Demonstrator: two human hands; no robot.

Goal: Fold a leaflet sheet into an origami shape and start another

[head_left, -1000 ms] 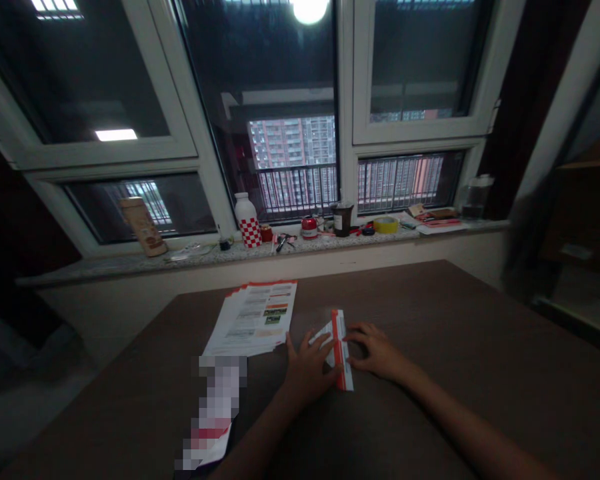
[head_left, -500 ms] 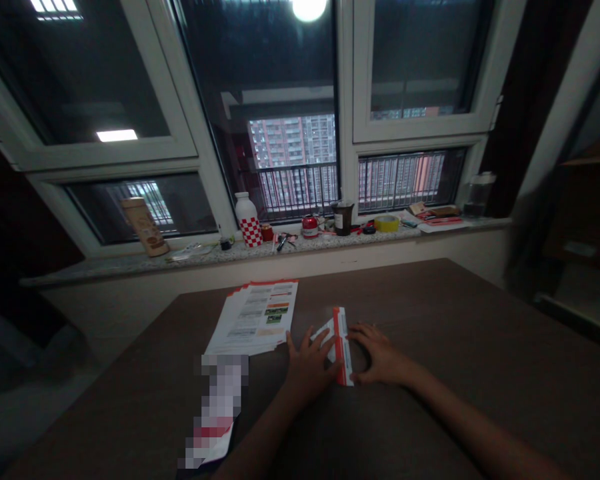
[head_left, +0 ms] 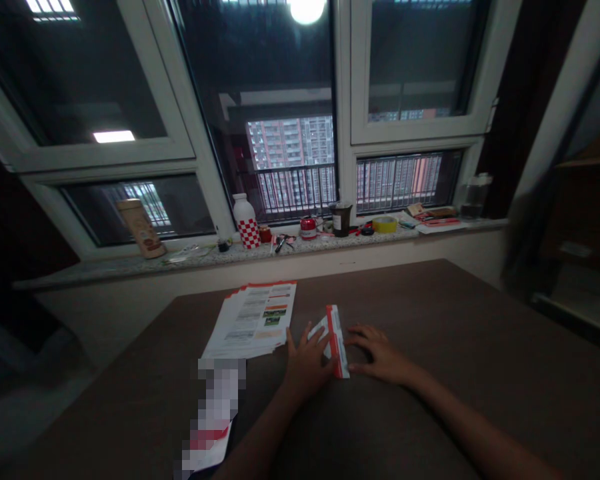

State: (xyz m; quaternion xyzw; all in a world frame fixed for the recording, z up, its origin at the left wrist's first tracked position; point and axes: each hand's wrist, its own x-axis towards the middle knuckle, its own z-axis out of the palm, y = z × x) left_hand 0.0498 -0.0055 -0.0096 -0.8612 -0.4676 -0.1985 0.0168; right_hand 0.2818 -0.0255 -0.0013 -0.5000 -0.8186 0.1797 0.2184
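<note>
On the dark table lies a folded paper sheet [head_left: 337, 343], white with a red-orange strip and a slanted flap on its left side. My left hand [head_left: 307, 360] rests on the paper's left part, its fingers spread and covering some of the flap. Just right of the paper is my right hand [head_left: 377, 353], fingers apart and curved, the tips at or very near the paper's right edge. Whether those tips touch it I cannot tell. Beyond my left hand sits a stack of printed sheets [head_left: 255, 320] with orange top edges.
A partly pixelated white and red item [head_left: 213, 427] lies at the table's near left. Along the windowsill stand a tan tumbler [head_left: 143, 228], a red-checked bottle [head_left: 247, 223], a dark cup [head_left: 341, 220], yellow tape [head_left: 385, 225] and a clear jug [head_left: 475, 197].
The folded paper has shifted slightly left and turned a little under my left hand. My right hand's fingers have drawn a little away from the paper's edge.
</note>
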